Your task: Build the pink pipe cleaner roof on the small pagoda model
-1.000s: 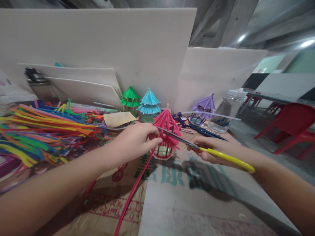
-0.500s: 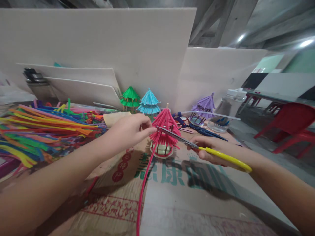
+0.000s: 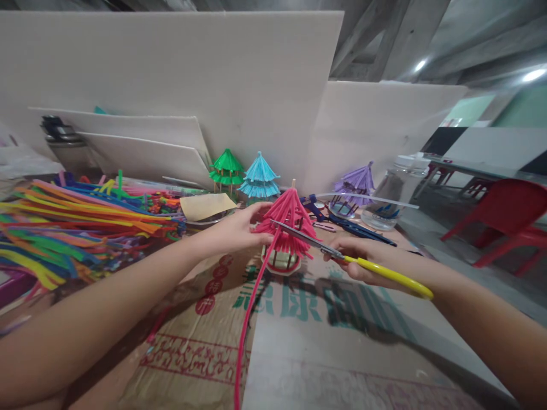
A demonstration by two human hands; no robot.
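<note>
A small pink two-tiered pavilion model (image 3: 290, 210), its roof covered in pipe-cleaner pieces, stands on the cardboard in front of me. My left hand (image 3: 239, 229) grips the left side of its roof, thumb in front and fingers partly hidden behind. In my right hand (image 3: 356, 256) is a pair of scissors (image 3: 327, 248) with yellow handles. Its blades lie across the front of the roof, tips near my left thumb. One long pink pipe cleaner (image 3: 247, 324) hangs from the roof near the blade tips and runs down to the bottom of the view.
Colourful pipe cleaners (image 3: 81, 210) lie heaped at the left. Behind stand a green pavilion (image 3: 227, 165), a blue one (image 3: 258, 173) and a purple one (image 3: 355, 182). Pliers (image 3: 363, 228) and a clear jar (image 3: 391, 193) are at the right. White boards (image 3: 171, 74) rise at the back.
My left hand has moved from the blade tips to the left side of the pink roof and closed there. The scissors have hardly moved.
</note>
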